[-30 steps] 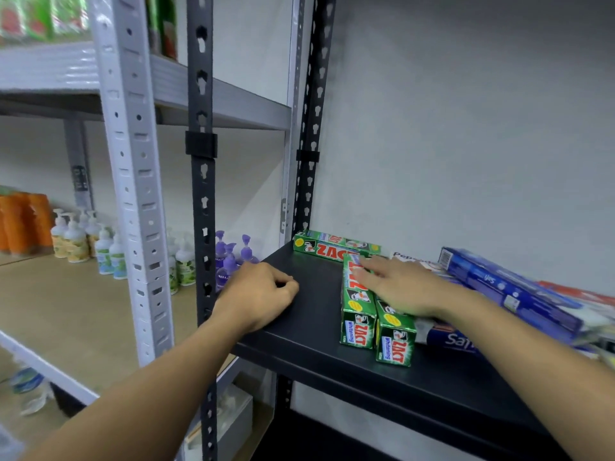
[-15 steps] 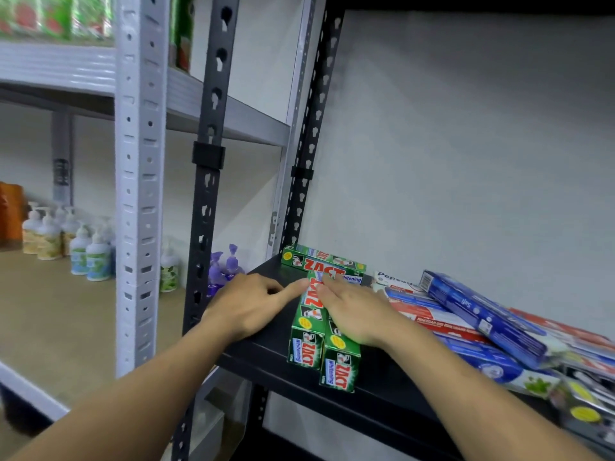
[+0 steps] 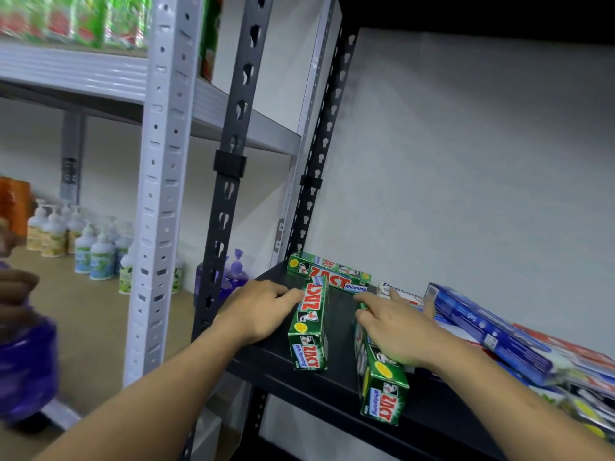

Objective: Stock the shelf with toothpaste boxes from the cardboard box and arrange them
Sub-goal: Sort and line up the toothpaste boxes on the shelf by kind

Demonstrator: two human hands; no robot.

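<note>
I'm splitting the pair in front of the crosswise Zact box (image 3: 327,272): left hand (image 3: 263,311) nudging left Zact box (image 3: 309,327), right hand (image 3: 396,331) sliding right Zact box (image 3: 382,384) away; fingers loose, gripping nothing.

Wall: plain pale grey wall (image 3: 466,161) behind both racks.
Right rack: black shelf (image 3: 339,384) on dark slotted posts (image 3: 238,111).
Left rack: pale grey slotted post (image 3: 163,194), grey upper board (image 3: 66,71), tan lower board (image 3: 83,314).
Light: soft, shadowed top right.
</note>
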